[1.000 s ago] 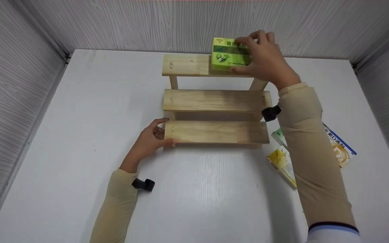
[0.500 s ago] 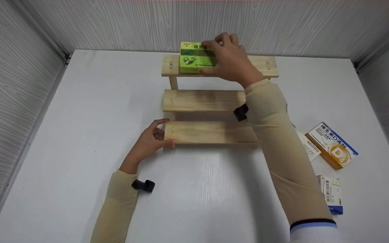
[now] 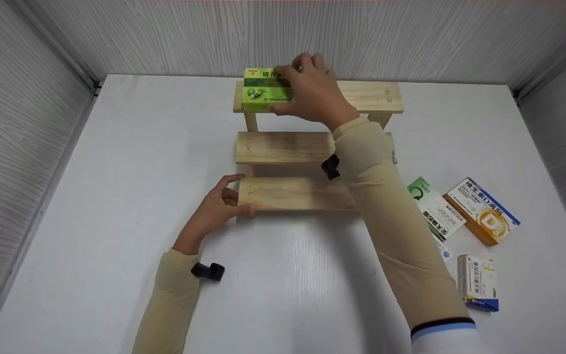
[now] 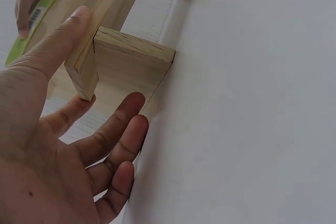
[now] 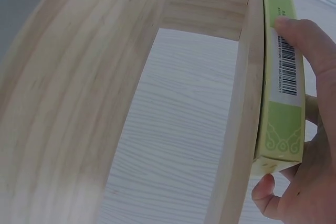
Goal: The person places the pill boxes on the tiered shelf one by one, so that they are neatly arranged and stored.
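Note:
A three-step wooden rack (image 3: pixel 288 147) stands on the white table. My right hand (image 3: pixel 312 93) grips a flat green and yellow medicine box (image 3: pixel 263 91) at the left end of the top step. Seen from the right wrist, the box's barcode side (image 5: pixel 283 77) lies along the step's edge, with my thumb across it. My left hand (image 3: pixel 216 206) holds the left end of the bottom step. In the left wrist view, the thumb (image 4: pixel 58 43) lies on top of that board and the index finger is under its edge; the other fingers are loosely bent.
Right of the rack lie an orange and white vitamin D box (image 3: pixel 483 211), a green and white box (image 3: pixel 440 211) and a white and blue box (image 3: pixel 479 282). My right sleeve (image 3: pixel 396 236) hides part of this area. Grey wood-grain walls (image 3: pixel 189 34) enclose the table.
My right hand has moved left along the top step with the green box, from its right half to its left end. More boxes on the right have come into sight. The left hand stays put.

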`<state>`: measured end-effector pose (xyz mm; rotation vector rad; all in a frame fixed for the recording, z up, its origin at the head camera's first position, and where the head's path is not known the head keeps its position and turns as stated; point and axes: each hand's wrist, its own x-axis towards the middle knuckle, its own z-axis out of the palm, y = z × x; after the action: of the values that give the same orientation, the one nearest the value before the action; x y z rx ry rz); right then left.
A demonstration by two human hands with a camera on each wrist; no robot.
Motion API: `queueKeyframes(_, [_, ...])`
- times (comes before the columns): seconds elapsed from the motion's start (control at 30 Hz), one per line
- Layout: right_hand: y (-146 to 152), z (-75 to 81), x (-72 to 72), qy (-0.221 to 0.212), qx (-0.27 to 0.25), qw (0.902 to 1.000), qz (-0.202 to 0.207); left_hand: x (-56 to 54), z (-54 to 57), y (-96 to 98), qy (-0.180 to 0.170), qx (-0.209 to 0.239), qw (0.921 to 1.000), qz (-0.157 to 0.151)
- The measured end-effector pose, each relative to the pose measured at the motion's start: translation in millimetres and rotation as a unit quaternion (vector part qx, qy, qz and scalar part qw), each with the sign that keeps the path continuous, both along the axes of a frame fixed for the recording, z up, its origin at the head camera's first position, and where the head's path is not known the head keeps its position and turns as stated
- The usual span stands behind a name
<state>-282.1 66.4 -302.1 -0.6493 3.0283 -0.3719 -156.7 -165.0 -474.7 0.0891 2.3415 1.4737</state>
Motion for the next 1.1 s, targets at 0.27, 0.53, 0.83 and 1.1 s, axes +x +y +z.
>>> queueKeyframes(0.27, [3, 0.9, 0.4, -0.005, 0.007, 1.0, -0.002, -0.2, 1.1, -0.7, -0.004, -0.001, 1.0, -0.008])
queueKeyframes(0.53, [29, 8.6, 6.6, 0.021, -0.046, 0.9986, 0.017, -1.0, 3.1, -0.9, 0.006, -0.008, 0.9999, -0.009])
queueKeyframes(0.83, [85, 9.8, 15.0, 0.017, -0.15, 0.9885, 0.007, -3.4, 3.1, -0.9, 0.005, -0.006, 0.9999, -0.011])
queueKeyframes(1.1, [144, -1.8, 35.3, 0.002, -0.219, 0.9751, -0.033, -3.0, 4.5, -2.6, 0.011, -0.001, 0.9998, -0.014])
